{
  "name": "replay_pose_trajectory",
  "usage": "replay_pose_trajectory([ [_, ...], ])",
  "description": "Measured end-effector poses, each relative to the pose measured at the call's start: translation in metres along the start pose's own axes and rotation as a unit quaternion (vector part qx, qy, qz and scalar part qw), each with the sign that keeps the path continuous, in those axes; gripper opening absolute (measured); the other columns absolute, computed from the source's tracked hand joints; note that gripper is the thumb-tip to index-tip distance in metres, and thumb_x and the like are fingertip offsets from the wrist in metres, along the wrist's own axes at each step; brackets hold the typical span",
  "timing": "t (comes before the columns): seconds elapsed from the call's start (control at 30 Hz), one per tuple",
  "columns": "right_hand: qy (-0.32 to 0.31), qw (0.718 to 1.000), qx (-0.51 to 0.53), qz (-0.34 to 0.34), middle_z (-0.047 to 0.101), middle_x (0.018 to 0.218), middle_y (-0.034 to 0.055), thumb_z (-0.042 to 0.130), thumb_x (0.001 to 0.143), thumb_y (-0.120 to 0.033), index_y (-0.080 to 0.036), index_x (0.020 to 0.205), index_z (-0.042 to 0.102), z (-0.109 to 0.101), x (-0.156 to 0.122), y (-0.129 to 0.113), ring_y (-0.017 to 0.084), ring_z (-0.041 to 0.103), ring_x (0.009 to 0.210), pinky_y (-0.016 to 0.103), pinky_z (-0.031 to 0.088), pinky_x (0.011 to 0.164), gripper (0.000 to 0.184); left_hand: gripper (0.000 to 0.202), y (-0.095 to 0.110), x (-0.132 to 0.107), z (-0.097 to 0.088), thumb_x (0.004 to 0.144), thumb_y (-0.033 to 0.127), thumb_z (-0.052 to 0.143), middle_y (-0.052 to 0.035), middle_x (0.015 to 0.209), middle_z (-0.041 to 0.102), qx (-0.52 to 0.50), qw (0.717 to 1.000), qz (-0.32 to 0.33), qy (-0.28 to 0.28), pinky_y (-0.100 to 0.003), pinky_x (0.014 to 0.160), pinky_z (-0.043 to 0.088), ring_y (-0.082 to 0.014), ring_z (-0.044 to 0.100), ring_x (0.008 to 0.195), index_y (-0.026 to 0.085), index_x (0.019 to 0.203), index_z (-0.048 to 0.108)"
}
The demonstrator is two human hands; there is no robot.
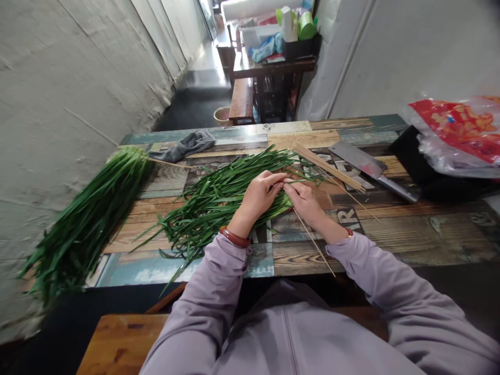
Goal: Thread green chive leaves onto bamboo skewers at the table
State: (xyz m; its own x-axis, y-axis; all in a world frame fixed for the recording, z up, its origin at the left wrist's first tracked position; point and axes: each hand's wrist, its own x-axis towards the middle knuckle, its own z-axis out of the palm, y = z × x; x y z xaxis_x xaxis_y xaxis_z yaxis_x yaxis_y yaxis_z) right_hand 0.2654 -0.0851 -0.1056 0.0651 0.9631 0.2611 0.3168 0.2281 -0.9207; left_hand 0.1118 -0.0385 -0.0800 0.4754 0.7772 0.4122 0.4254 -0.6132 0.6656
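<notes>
My left hand [258, 194] and my right hand [303, 200] meet fingertip to fingertip over a loose spread of garlic chives [219, 192]. Both are closed in a pinch on a green chive stalk [296, 180] that runs between them. A thin bamboo skewer [314, 242] slants from under my right hand toward the table's front edge; whether the fingers touch it is hidden. Right of the hands lies a bundle of bamboo skewers [330, 167], with a single skewer apart beside it. Chive stem ends show pale below the fingers.
A cleaver [365, 165] lies right of the skewers. A thick chive bunch [94, 224] rests at the table's left end, near a grey cloth [187, 146]. Red-printed plastic bags [461, 135] sit in a black container at right. Beyond the patterned table [410, 234] stands a wooden bench [241, 99].
</notes>
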Motion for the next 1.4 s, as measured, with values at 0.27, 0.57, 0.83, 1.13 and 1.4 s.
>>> replay_pose_trajectory([
  [0.27,0.008,0.999,0.035,0.016,0.071,0.114,0.0096,0.063,0.082,-0.044,-0.019,0.111,0.066,0.005,0.002,0.013,0.025,0.065,0.109,0.042,0.048,0.100,0.038,0.020,-0.014,0.002,-0.012,0.089,0.015,0.055,-0.0047,0.084,0.068,0.079,0.993,-0.061,0.058,-0.027,0.074,0.047,-0.0160,0.062,0.079,0.018,0.090,0.075],
  [0.57,0.010,1.000,0.009,0.012,0.075,0.098,0.0045,0.062,0.083,-0.040,-0.021,0.096,0.071,0.002,0.001,0.007,0.022,0.068,0.094,0.040,0.052,0.091,0.025,0.026,-0.012,0.002,-0.011,0.081,0.008,0.052,-0.0043,0.082,0.068,0.073,0.993,-0.091,-0.003,-0.026,0.070,0.045,-0.0148,0.058,0.073,0.015,0.093,0.073],
  [0.83,0.007,1.000,0.009,0.010,0.075,0.099,0.0049,0.060,0.084,-0.040,-0.021,0.098,0.071,0.002,0.000,0.005,0.023,0.068,0.095,0.039,0.051,0.091,0.026,0.017,-0.014,0.002,-0.012,0.083,0.020,0.059,-0.0035,0.077,0.070,-0.028,0.992,-0.125,-0.013,-0.023,0.064,0.042,-0.0136,0.059,0.070,0.014,0.087,0.074],
  [1.13,0.011,1.000,0.007,0.010,0.075,0.099,0.0046,0.061,0.084,-0.042,-0.022,0.097,0.071,0.002,0.000,0.007,0.022,0.068,0.094,0.039,0.051,0.090,0.026,0.017,-0.014,0.003,-0.013,0.077,0.016,0.054,-0.0029,0.073,0.068,-0.031,0.990,-0.139,-0.017,-0.022,0.064,0.044,-0.0133,0.059,0.068,0.013,0.079,0.071],
  [1.4,0.009,1.000,-0.004,0.010,0.074,0.096,0.0041,0.060,0.084,-0.041,-0.021,0.097,0.070,0.001,0.000,0.007,0.021,0.068,0.091,0.037,0.052,0.086,0.025,0.021,-0.015,0.002,-0.011,0.078,0.017,0.055,-0.0027,0.073,0.070,-0.057,0.988,-0.142,-0.013,-0.021,0.061,0.043,-0.0124,0.059,0.066,0.013,0.085,0.074],
])
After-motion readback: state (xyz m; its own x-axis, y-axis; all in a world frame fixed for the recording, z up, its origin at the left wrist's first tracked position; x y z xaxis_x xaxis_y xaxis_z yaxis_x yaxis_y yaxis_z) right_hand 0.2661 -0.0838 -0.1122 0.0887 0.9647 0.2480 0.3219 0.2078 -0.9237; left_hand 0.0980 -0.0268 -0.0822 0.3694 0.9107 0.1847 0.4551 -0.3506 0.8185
